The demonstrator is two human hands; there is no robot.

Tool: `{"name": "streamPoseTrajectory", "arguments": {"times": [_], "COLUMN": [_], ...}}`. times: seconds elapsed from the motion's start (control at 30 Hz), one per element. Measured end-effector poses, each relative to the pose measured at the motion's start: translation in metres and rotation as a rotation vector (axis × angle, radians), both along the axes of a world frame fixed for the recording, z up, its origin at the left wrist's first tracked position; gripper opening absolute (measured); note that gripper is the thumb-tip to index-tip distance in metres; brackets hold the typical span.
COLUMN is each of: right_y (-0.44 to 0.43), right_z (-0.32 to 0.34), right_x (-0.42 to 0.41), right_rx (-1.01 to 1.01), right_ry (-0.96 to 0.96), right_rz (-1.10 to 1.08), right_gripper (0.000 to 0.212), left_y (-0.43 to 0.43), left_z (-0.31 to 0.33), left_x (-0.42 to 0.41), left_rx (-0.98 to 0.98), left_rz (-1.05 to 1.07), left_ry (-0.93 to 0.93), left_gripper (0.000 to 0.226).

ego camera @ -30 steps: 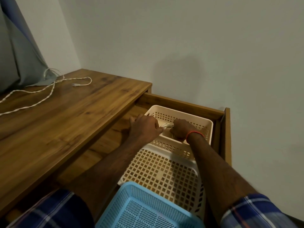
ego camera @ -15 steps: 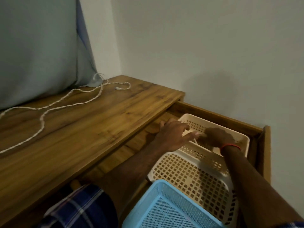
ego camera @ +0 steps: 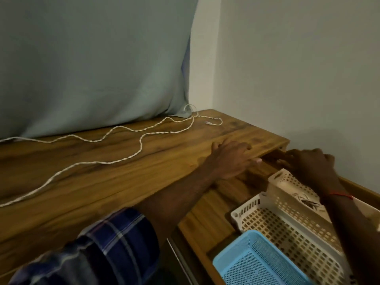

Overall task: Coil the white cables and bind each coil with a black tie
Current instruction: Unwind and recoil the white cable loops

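Loose and snaking across the tabletop [ego camera: 102, 182], white cable [ego camera: 141, 140], far end by the grey cloth [ego camera: 92, 68] at the back, well apart from both grips. Not yet coiled, no tie on it.

Left grip [ego camera: 232, 159] palm-down over the tabletop's front edge, fingers stretched flat toward the right, wide, holding nothing visible. Right grip [ego camera: 308, 164] just beside it above the open drawer [ego camera: 205, 214], fingers bent toward the left fingertips. Cannot tell through the blur whether pinching anything.

Probably handing over or straightening a tie from the small cream basket [ego camera: 287, 190], with thin dark and pale strips [ego camera: 306, 200] inside, likely stored there for binding. Larger cream basket [ego camera: 287, 233] and blue basket [ego camera: 257, 264] nearer in the same drawer.

Judged early in the task: tie in hand first perhaps, coiling to follow.
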State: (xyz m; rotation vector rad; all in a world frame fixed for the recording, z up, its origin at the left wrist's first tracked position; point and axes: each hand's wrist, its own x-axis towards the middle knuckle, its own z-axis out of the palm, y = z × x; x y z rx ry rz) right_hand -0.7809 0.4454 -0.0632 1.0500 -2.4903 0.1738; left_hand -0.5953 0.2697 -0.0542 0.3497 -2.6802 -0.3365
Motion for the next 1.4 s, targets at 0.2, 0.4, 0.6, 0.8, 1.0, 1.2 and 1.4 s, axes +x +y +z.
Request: {"name": "streamPoseTrajectory", "arguments": {"times": [0.2, 0.4, 0.6, 0.8, 1.0, 1.2, 1.4], "right_y": [-0.048, -0.113, -0.181, -0.246, -0.295, -0.331, -0.361], "right_z": [0.059, 0.098, 0.115, 0.126, 0.116, 0.093, 0.059], "right_x": [0.053, 0.133, 0.221, 0.315, 0.398, 0.454, 0.502], "right_rx": [-0.064, -0.116, -0.126, -0.14, -0.121, -0.086, -0.014], "right_ry": [0.051, 0.067, 0.081, 0.099, 0.085, 0.026, -0.047], "right_rz": [0.22, 0.433, 0.631, 0.826, 0.969, 1.069, 1.177], "right_gripper": [0.064, 0.078, 0.085, 0.051, 0.05, 0.06, 0.063], "left_y": [-0.028, -0.061, -0.102, -0.135, -0.158, -0.18, -0.186], "left_z": [0.035, 0.063, 0.091, 0.098, 0.083, 0.06, 0.039], "left_x": [0.052, 0.127, 0.218, 0.311, 0.396, 0.464, 0.525], "left_rx": [-0.024, -0.101, -0.194, -0.221, -0.249, -0.309, -0.266], "left_rz": [0.123, 0.262, 0.418, 0.58, 0.759, 0.959, 1.199], "left_ry": [0.112, 0.167, 0.181, 0.164, 0.168, 0.114, -0.075], "left_gripper": [0.068, 0.069, 0.066, 0.065, 0.065, 0.08, 0.069]}}
